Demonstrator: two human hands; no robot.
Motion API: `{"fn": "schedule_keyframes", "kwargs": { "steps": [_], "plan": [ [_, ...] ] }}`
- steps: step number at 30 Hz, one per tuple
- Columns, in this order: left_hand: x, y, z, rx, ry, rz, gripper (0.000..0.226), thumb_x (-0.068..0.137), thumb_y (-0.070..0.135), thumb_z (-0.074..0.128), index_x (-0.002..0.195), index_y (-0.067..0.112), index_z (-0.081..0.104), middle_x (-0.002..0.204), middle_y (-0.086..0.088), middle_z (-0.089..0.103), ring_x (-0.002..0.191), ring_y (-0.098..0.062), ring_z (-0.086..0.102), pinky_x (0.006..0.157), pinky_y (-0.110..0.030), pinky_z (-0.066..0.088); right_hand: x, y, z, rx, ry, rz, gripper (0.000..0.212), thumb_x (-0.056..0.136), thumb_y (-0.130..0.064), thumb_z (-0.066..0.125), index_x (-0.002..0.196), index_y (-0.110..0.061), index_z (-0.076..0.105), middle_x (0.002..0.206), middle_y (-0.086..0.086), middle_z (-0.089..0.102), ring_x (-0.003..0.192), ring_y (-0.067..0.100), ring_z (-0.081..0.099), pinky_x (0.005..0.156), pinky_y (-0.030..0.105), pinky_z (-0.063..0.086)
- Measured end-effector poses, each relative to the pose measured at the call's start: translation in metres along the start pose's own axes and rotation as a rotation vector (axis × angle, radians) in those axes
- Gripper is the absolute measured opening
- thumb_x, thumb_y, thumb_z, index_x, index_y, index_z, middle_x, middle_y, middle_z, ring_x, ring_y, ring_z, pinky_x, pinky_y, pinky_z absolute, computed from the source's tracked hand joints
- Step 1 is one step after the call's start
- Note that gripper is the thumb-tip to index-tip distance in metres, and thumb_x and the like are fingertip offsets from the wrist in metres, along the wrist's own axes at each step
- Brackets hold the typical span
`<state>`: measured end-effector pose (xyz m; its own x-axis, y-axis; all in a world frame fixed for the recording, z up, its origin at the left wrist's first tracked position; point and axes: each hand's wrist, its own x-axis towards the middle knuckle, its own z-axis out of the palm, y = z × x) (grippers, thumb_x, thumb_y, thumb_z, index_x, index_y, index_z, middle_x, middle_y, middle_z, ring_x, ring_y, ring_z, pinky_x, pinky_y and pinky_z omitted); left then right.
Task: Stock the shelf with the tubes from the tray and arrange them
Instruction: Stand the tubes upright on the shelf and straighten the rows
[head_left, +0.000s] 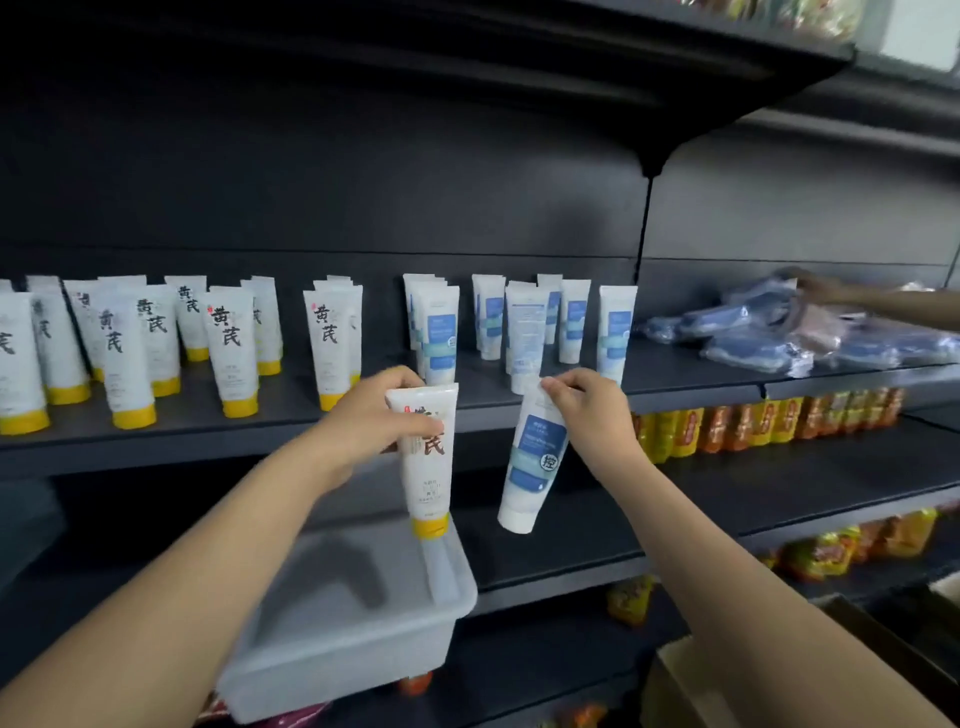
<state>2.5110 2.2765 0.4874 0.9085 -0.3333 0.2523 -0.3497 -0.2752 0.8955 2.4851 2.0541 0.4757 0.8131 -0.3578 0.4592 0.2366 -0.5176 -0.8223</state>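
Yellow-capped tube gripped mid-body by left hand; blue tube pinched at crimp by right hand. Judged light, squashy, best held mid-body.

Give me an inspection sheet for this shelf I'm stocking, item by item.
Surface: dark shelf, tubes standing cap down in rows.
Job's things: yellow-capped tubes on the left, blue-label tubes on the right; grey tray below the shelf.
Clutter: blue wrapped packs in the next bay.
Hands: left hand grips a yellow-capped tube; right hand pinches a blue-label tube by its crimped end.
Cables: nothing seen.
Surroundings: orange packets on lower shelves; another person's arm at far right; cardboard box at lower right.
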Motion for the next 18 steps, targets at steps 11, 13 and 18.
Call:
{"fn": "schedule_keyframes", "kwargs": {
  "steps": [11,13,18],
  "plan": [
    [0.036,0.108,0.052,0.205,-0.114,0.153,0.023,0.082,0.019,0.069,0.073,0.015,0.047,0.079,-0.002,0.065,0.074,-0.013,0.064,0.069,-0.031,0.055,0.036,-0.014,-0.102,-0.074,-0.108,-0.137,0.017,0.090,-0.025,0.060,0.074,-0.019,0.063,0.070,-0.012,0.060,0.067,0.005,0.053,0.060,0.021,0.041],
    [0.047,0.121,0.062,0.166,-0.141,0.161,0.023,0.084,0.017,0.067,0.074,0.014,0.047,0.076,0.000,0.065,0.064,-0.004,0.066,0.055,-0.019,0.053,0.046,-0.011,-0.116,-0.075,-0.098,-0.140,0.020,0.089,-0.025,0.060,0.069,-0.021,0.061,0.068,-0.013,0.059,0.065,0.004,0.053,0.059,0.019,0.040],
    [0.089,0.145,0.082,0.186,-0.196,0.199,0.020,0.082,0.013,0.068,0.074,0.015,0.050,0.078,-0.002,0.066,0.070,-0.012,0.063,0.050,-0.018,0.049,0.079,-0.007,-0.142,-0.212,-0.077,-0.194,0.025,0.089,-0.027,0.060,0.065,-0.021,0.057,0.066,-0.008,0.056,0.063,0.007,0.048,0.060,0.022,0.040]
  ]
}}
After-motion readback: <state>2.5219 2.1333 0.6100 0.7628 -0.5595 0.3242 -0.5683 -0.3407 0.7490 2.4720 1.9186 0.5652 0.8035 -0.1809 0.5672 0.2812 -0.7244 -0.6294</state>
